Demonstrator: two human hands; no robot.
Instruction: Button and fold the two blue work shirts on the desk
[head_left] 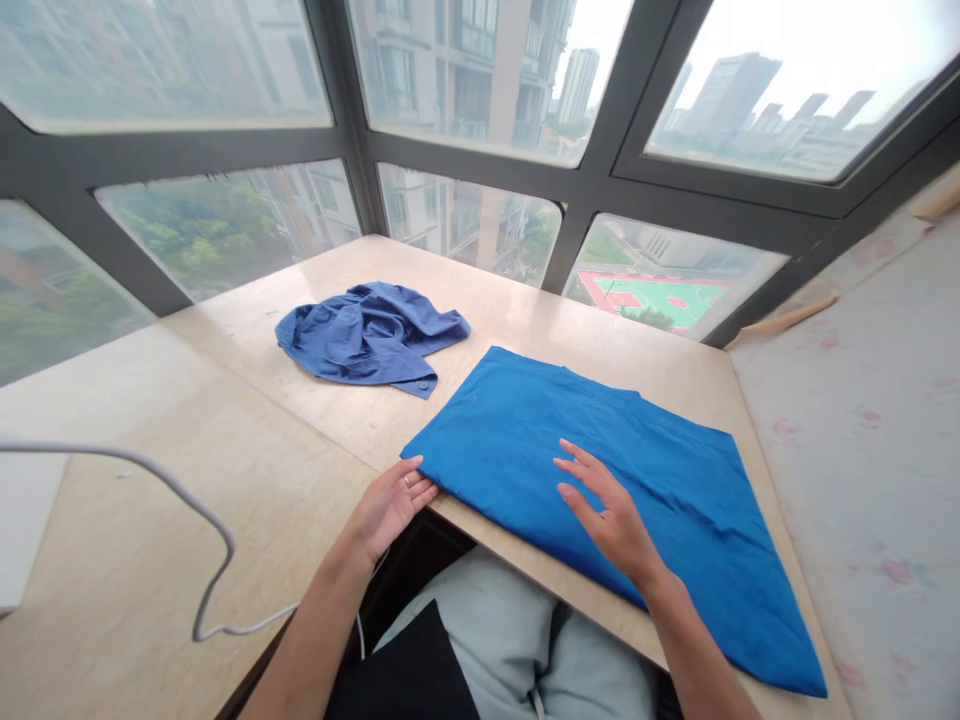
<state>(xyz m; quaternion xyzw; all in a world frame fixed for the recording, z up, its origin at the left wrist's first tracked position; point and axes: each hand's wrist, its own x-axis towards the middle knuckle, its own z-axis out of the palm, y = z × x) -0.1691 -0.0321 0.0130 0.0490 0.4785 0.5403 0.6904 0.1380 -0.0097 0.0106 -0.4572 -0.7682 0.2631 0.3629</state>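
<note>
A bright blue folded cloth (517, 420), possibly a garment, lies flat on the wooden surface in front of me, with light creases on its right half. My left hand (397, 500) is at its near left corner, palm turned up and fingers stretched along the edge. The thumb touches or nearly touches the corner; no firm grip shows. Over the middle of the cloth is my right hand (607, 510), fingers spread with nothing in them. Whether it touches the fabric I cannot tell. Beyond the left corner lies a crumpled darker blue garment (360, 335) with a button on one end.
Grey-framed windows (360, 150) enclose the pale wooden surface (225, 430). A grey-white cable (172, 485) curves across the left side, beside a white object (26, 530). A flower-patterned wall (870, 450) borders the right. My legs are under the near edge.
</note>
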